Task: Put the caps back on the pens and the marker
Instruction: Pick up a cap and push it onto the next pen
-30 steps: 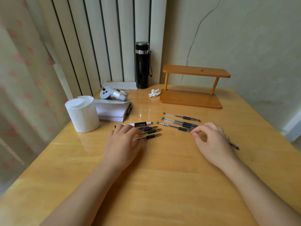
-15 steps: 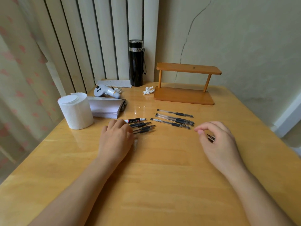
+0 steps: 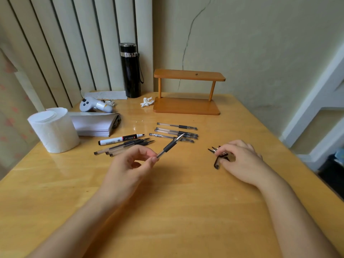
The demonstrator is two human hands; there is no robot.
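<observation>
My left hand [image 3: 130, 164] holds an uncapped pen [image 3: 170, 145] by its clear barrel, lifted off the table with the tip pointing up and right. My right hand [image 3: 240, 161] rests on a small pile of black pen caps [image 3: 216, 155] at the right, fingers curled on them. An uncapped white marker [image 3: 121, 139] lies left of centre. Below it lie three uncapped pens [image 3: 124, 147], tips to the right. Several capped pens [image 3: 176, 132] lie in a row behind the lifted pen.
A white paper roll [image 3: 53, 130] and a stack of paper [image 3: 95, 123] sit at the left. Behind them are a white controller [image 3: 95, 106], a black flask [image 3: 130, 70] and a wooden shelf stand [image 3: 188, 92]. The table's right edge [image 3: 290, 151] is close.
My left hand has picked one uncapped pen out of the group and raised it. My right hand has slid right onto the caps. The camera has turned slightly.
</observation>
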